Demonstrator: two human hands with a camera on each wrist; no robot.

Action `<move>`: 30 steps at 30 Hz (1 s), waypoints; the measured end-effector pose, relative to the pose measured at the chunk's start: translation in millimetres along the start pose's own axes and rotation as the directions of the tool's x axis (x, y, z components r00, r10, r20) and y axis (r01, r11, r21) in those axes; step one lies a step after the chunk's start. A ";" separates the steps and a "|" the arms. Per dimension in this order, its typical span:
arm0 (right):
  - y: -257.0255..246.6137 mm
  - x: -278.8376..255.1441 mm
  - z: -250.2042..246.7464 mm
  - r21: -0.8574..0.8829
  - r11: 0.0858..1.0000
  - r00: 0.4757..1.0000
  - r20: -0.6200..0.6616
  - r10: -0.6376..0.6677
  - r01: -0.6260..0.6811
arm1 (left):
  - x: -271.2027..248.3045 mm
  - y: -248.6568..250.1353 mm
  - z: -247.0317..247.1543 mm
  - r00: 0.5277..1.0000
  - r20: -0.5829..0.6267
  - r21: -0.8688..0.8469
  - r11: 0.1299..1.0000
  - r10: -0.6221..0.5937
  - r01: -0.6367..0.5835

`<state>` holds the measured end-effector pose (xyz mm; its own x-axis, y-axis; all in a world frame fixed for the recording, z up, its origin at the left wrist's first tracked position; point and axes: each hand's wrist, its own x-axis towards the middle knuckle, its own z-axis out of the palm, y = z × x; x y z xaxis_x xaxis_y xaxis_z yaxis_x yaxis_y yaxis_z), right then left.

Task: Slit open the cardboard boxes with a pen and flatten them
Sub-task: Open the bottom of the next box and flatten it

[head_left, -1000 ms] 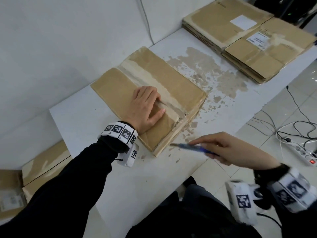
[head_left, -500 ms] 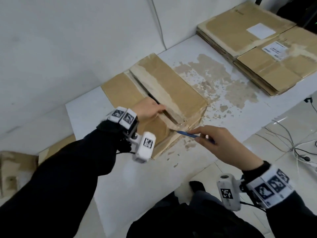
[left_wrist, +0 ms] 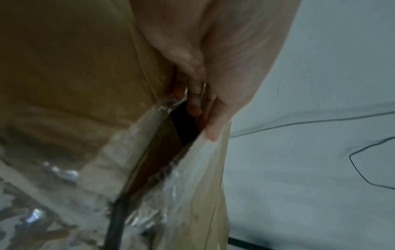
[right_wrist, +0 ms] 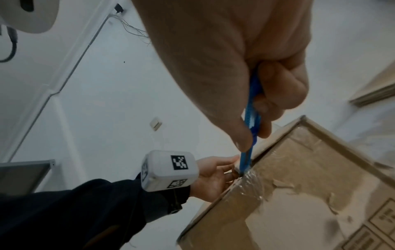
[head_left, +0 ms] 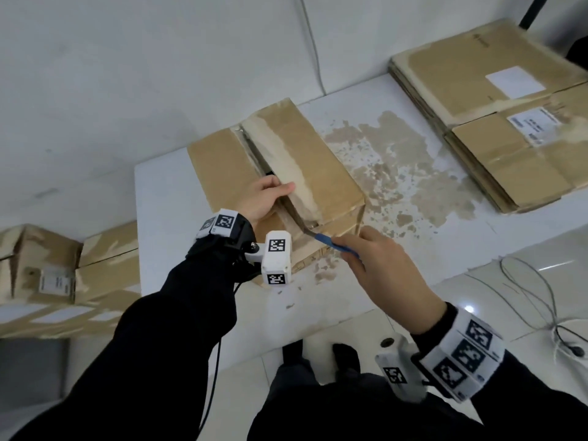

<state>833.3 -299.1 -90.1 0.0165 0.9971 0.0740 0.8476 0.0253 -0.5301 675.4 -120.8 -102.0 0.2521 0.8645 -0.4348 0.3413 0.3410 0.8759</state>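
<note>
We've got the cardboard box (head_left: 276, 173) sitting mid-frame on the white desk (head_left: 165, 198), and our right hand (head_left: 391, 275) is pinching the blue pen (head_left: 331, 244) with its tip poking into the taped seam at the box's near end. Our left hand (head_left: 262, 198) has its fingers (left_wrist: 193, 101) hooked down into the already-split seam, thumb on top, gripping the flap edge. Best bet here, we reckon: keep the pen low and angled, drag along the seam instead of stabbing, and pull the flap sideways so the tape stays taut. Keep those left fingers clear of the pen's line. The tape looks glossy and crinkly, wrinkled where it's torn, and the cardboard is matte brown with pale scuffed strips where old tape peeled off. Flattened boxes (head_left: 496, 122) are stacked at upper right; the desk's surface is flaking there.
</note>
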 end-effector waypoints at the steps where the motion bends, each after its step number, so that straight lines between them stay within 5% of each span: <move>1: -2.2 0.4 0.7 -0.036 0.999 1.000 0.019 0.004 -0.004 | -2.3 0.4 1.9 1.000 -0.007 -0.013 1.000 0.015 -0.015; 5: 2.2 13.1 3.0 -0.124 0.990 0.998 0.002 0.063 -0.062 | -6.1 1.9 4.5 0.999 -0.034 -0.056 0.998 0.019 -0.021; 8: 19.6 17.1 -27.7 0.021 0.999 0.997 0.067 0.038 -0.039 | -7.6 2.5 8.6 0.998 -0.060 -0.003 1.000 -0.008 0.008; 12: 43.8 -0.9 -72.4 0.218 0.976 0.971 0.237 -0.028 -0.025 | -10.0 3.5 19.2 0.990 -0.069 0.135 0.984 0.124 -0.114; 16: 80.1 11.7 -90.0 0.318 0.942 0.993 0.088 0.078 -0.102 | -28.1 14.7 5.1 0.985 0.135 0.318 0.936 0.112 -0.150; 18: 95.2 28.8 -87.4 0.372 0.920 0.987 -0.050 0.150 -0.121 | -36.2 26.1 -9.3 0.969 0.241 0.558 0.810 0.047 -0.178; 22: 103.0 55.9 -65.9 0.398 0.896 0.969 -0.064 0.240 -0.196 | -37.1 50.0 -32.1 0.969 0.206 0.942 0.295 -0.136 -0.159; 25: 80.3 51.5 -42.1 0.715 0.599 0.924 0.183 0.336 -0.360 | -32.1 52.1 -36.2 0.984 0.135 0.981 0.154 -0.112 -0.117; 30: 49.3 26.6 -13.1 0.858 0.359 0.917 0.272 0.292 -0.368 | -31.8 36.5 5.7 0.978 0.204 0.902 0.398 -0.047 -0.169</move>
<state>882.4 -272.3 -103.1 0.1183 0.9413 -0.3161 -0.1566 -0.2967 -0.9421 685.0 -137.9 -57.4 0.4149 0.7543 -0.5088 0.9099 -0.3429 0.2336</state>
